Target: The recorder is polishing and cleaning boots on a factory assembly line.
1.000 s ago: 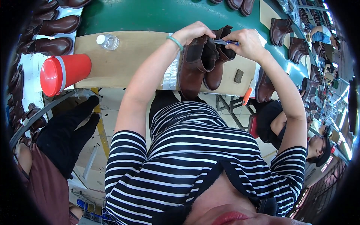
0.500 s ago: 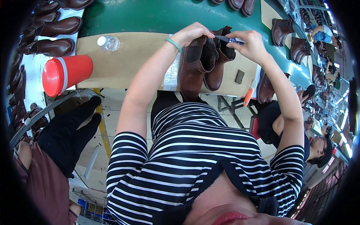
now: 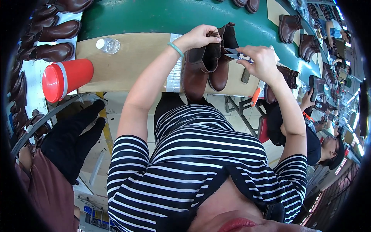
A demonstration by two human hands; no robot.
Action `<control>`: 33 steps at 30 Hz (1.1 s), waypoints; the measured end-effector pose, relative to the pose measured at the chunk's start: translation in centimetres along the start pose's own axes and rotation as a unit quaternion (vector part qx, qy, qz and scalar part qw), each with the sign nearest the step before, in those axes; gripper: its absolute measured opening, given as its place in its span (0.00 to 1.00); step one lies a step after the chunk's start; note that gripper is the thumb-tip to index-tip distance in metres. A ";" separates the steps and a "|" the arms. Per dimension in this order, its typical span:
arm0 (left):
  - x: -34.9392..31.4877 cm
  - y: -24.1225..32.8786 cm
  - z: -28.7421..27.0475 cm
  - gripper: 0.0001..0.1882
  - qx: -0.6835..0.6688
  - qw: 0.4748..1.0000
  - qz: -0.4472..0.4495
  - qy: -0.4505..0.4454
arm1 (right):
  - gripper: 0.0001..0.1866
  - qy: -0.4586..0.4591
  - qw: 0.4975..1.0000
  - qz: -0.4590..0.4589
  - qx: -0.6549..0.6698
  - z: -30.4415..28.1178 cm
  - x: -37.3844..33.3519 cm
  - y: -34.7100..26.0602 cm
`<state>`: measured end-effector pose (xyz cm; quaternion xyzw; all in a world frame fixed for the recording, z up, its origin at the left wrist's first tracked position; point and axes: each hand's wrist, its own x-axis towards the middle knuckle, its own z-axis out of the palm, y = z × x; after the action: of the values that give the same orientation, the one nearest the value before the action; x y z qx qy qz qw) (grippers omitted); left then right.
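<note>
Two brown leather ankle boots stand side by side at the table's near edge. My left hand point(image 3: 201, 37) pinches the top rim of the left boot point(image 3: 194, 80) and wears a pale green bangle. Just right of the other boot point(image 3: 219, 78), my right hand point(image 3: 261, 62) grips a pair of thread snips point(image 3: 233, 55). The blades are spread apart and point left, close to the boots' upper edges. From this view I cannot tell whether they touch the leather or a thread.
On the tan board point(image 3: 143, 54) are a clear bottle point(image 3: 109, 45) with a white cap, a dark small block point(image 3: 245, 76) and an orange-handled tool point(image 3: 255, 96). A red container point(image 3: 77, 79) stands left. More boots point(image 3: 290, 29) line both sides; a co-worker point(image 3: 297, 131) sits right.
My right hand has drawn back toward me and slightly right, and the snips' blades now show spread. My left hand has shifted slightly left with the boot rim.
</note>
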<state>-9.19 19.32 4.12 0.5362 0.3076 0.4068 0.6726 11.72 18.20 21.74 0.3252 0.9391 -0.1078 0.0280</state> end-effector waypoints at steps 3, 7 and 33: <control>0.5 -0.2 0.5 0.07 0.031 0.999 -0.002 0.017 | 0.15 -0.028 0.997 -0.039 -0.059 0.4 0.7 -0.3; 0.7 -0.4 0.4 0.08 0.084 0.996 -0.027 0.031 | 0.14 -0.031 0.995 -0.053 -0.078 1.2 1.3 -0.2; 0.9 -0.7 0.5 0.05 0.103 0.993 -0.055 0.032 | 0.12 -0.068 0.996 -0.044 -0.048 1.7 3.4 0.7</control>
<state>-8.20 19.85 3.57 0.5715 0.3982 0.3519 0.6253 9.40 20.40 19.56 0.2741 0.9524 -0.0857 0.1023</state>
